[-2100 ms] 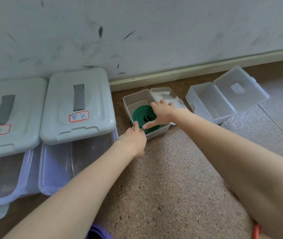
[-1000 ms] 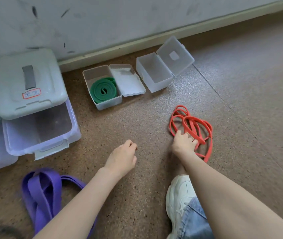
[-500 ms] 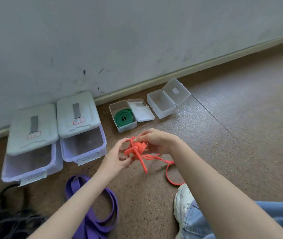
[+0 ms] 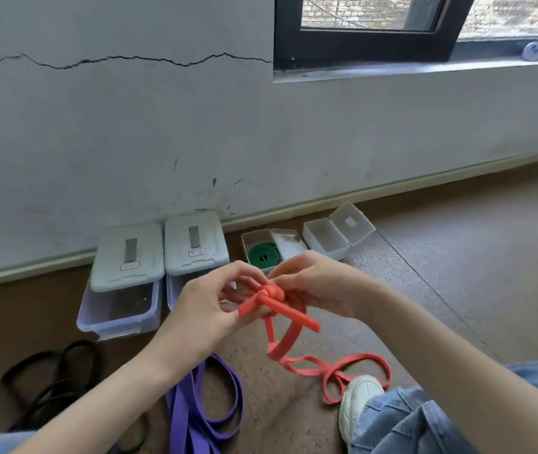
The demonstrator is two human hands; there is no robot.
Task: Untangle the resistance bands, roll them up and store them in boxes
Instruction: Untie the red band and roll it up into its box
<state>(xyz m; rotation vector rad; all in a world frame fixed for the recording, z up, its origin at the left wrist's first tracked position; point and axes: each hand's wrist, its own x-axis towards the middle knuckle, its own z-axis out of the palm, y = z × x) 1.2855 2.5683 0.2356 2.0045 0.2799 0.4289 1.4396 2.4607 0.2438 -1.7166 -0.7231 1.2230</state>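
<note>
Bin labels (image 4: 196, 252) illegibly small

left hand (image 4: 207, 309) + right hand (image 4: 320, 283) | pinch knotted red band (image 4: 271, 294) | above floor (image 4: 457, 290)

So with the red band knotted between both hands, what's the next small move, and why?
Probably loosen the knot: the left hand and right hand pinch the red band at a tight knot, its tail lying looped on the floor, so rolling cannot begin yet.
</note>
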